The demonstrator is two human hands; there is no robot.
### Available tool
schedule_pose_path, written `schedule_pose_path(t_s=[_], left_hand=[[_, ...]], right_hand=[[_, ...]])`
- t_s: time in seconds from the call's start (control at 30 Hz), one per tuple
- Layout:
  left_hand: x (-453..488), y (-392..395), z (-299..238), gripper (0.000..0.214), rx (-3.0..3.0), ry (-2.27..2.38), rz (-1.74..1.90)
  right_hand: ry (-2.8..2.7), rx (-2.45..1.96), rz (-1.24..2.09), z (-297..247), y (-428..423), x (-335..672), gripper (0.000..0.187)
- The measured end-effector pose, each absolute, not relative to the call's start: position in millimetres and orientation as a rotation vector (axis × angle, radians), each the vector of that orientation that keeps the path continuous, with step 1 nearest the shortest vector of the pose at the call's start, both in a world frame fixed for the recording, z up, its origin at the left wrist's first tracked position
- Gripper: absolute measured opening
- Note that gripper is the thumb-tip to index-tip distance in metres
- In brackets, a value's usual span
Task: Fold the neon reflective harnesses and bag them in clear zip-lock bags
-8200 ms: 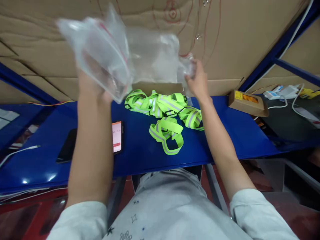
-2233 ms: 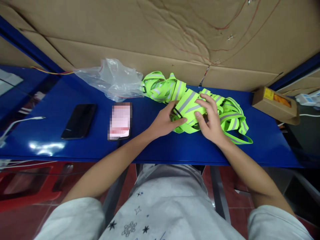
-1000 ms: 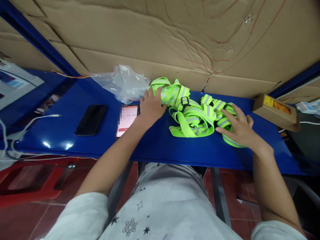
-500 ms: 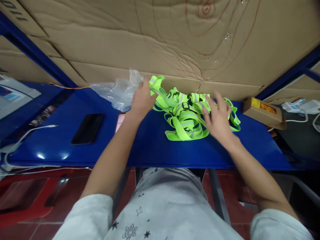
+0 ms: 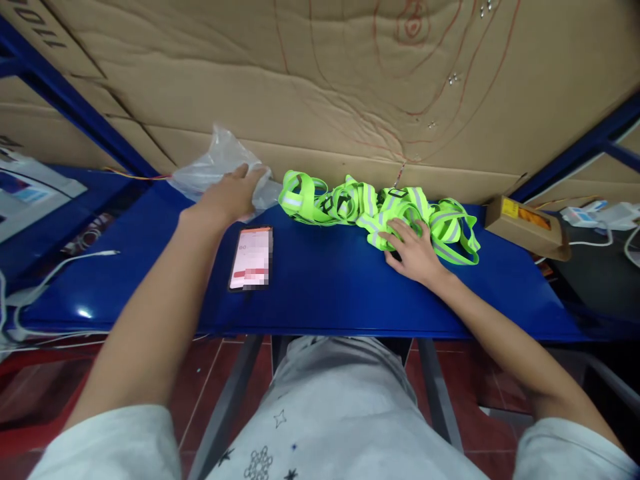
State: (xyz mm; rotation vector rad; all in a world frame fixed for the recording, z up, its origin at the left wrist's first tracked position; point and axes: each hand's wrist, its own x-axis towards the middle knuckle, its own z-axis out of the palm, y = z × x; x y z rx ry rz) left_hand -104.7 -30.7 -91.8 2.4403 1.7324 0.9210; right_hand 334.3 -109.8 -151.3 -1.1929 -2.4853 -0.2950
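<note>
Guess we're sorting the straps [image 5: 370,200], right hand [image 5: 414,255] fingers spread on them, left hand [image 5: 227,199] at the bag [image 5: 218,159], can't tell if pinching, so next probably needs a firm bag grip.

Neon-green reflective straps [image 5: 369,202], loosely coiled in a row, crumpled clear plastic bag [image 5: 218,157] at left

Plastic bag [image 5: 210,165] part-hidden by left hand [image 5: 227,197]; phone screen [image 5: 247,257] part-blurred.

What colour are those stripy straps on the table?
The straps are bright yellow-green with a silvery-grey stripe, seen best in the head view.
</note>
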Motion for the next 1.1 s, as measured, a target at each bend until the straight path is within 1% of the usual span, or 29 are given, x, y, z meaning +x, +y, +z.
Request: schedule_pose_path(t_s=[0.07, 0.13, 0.17, 0.23, 0.3, 0.33, 0.4, 0.47, 0.57, 0.6, 0.63, 0.67, 0.73, 0.8, 0.87, 0.93, 0.97, 1.0, 1.1], left_hand=[[-86.4, -47.2, -81.1, 0.048, 2.407, 1.899, 0.808], [-57.3, -61.3, -70.3, 0.041, 2.361, 2.059, 0.737], [-41.0, -65.9, -66.5, 0.040, 2.349, 2.115, 0.707], [-9.6, -70.0, -65.2, 0.045, 2.438, 2.046, 0.578], [16.1, -70.2, -73.7, 0.061, 2.555, 1.919, 0.399], [26.2, -70.2, -80.7, 0.064, 2.597, 1.865, 0.298], [41.6, -72.4, -96.4, 0.057, 2.648, 1.782, 0.192], [51.0, -77.9, -108.6, 0.052, 2.686, 1.714, 0.184], [54.5, -88.3, -112.5, 0.063, 2.699, 1.651, 0.187], [53.2, -91.4, -110.3, 0.066, 2.684, 1.662, 0.183], [51.2, -94.1, -107.1, 0.065, 2.655, 1.701, 0.183], [48.9, -96.6, -103.5, 0.059, 2.614, 1.769, 0.190], [45.5, -101.9, -96.8, 0.045, 2.519, 1.942, 0.226], [45.4, -108.3, -92.1, 0.042, 2.458, 2.047, 0.268], [48.3, -115.5, -88.5, 0.041, 2.472, 2.002, 0.261], [51.5, -122.1, -83.7, 0.035, 2.506, 1.857, 0.264], [52.3, -124.7, -80.1, 0.031, 2.505, 1.785, 0.334], [52.4, -126.6, -75.7, 0.029, 2.488, 1.728, 0.478], [50.2, -128.3, -59.2, 0.028, 2.348, 1.544, 1.159]], right_hand=[[-2.408, -1.231, -0.331, -144.6, -113.5, 328.5, 0.029], [-2.330, -1.265, -0.365, -137.8, -120.6, 314.0, 0.027], [-2.308, -1.267, -0.375, -134.8, -124.2, 304.8, 0.028], [-2.335, -1.221, -0.373, -130.4, -129.5, 285.5, 0.032], [-2.458, -1.117, -0.334, -128.2, -130.7, 267.4, 0.039], [-2.526, -1.063, -0.307, -127.5, -129.2, 259.4, 0.043], [-2.586, -1.025, -0.261, -126.0, -121.1, 246.1, 0.051], [-2.539, -1.102, -0.216, -123.0, -106.7, 236.6, 0.060], [-2.511, -1.314, -0.004, -116.0, -79.9, 230.5, 0.077], [-2.525, -1.365, 0.080, -113.4, -71.7, 230.7, 0.078], [-2.536, -1.396, 0.147, -111.0, -64.5, 231.9, 0.073], [-2.540, -1.410, 0.183, -108.6, -58.4, 234.1, 0.065], [-2.464, -1.389, 0.183, -103.6, -49.2, 241.0, 0.047], [-2.267, -1.313, 0.215, -97.7, -42.2, 250.8, 0.040], [-2.011, -1.190, 0.318, -90.2, -36.7, 262.4, 0.040], [-1.807, -1.087, 0.457, -80.9, -34.3, 274.3, 0.047], [-1.741, -1.057, 0.521, -76.0, -35.0, 279.9, 0.051], [-1.696, -1.037, 0.574, -71.2, -37.3, 285.0, 0.053], [-1.664, -1.000, 0.707, -61.2, -51.8, 294.8, 0.057]])
